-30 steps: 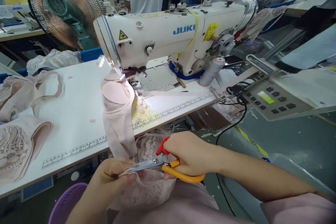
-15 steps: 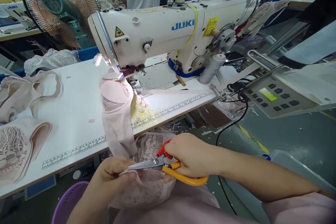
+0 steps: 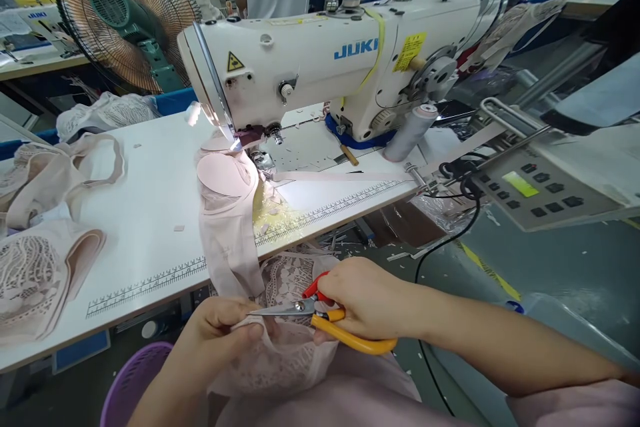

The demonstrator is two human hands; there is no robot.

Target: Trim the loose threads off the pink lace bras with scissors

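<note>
My right hand grips a pair of scissors with one red and one orange handle. Their blades point left, nearly closed, with the tips at the fabric edge by my left fingers. Between thumb and fingers, my left hand pinches the edge of a pale pink lace bra, which hangs over my lap. Another part of the pink garment, with a moulded cup, lies under the sewing machine's needle area and drapes over the table's front edge. Exactly where the blades meet the cloth is partly hidden by my fingers.
A white sewing machine stands on the white table. Pink lace bras lie at the left. A grey thread cone and a control panel are at the right. Below is a purple basket; a fan stands behind.
The view has shifted slightly, so the table and machine sit a little farther right. The scissor blades have drawn slightly right and look more closed; my left hand keeps its pinch.
</note>
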